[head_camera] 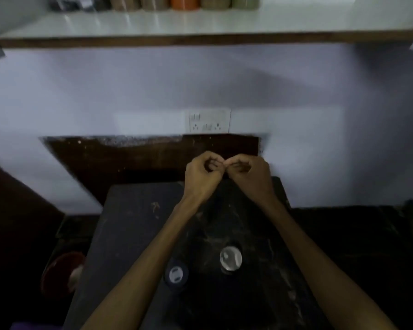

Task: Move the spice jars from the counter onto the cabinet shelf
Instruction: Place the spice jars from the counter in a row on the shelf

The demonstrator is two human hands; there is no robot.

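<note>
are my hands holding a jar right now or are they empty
Empty: left hand and right hand are curled, fingertips meeting, above the counter.

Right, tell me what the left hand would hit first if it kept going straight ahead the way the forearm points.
Probably the dark backsplash panel on the wall behind the counter. The left hand, fingers curled and empty, touches the right hand beside it, not ahead. Depth is unclear from this view.

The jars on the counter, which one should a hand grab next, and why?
Probably the right hand should drop to the clear-lidded jar. Both hands hold nothing, fingertips touching, the left hand alongside. That jar and the dark-lidded jar sit on the counter, while the shelf already holds a row.
</note>
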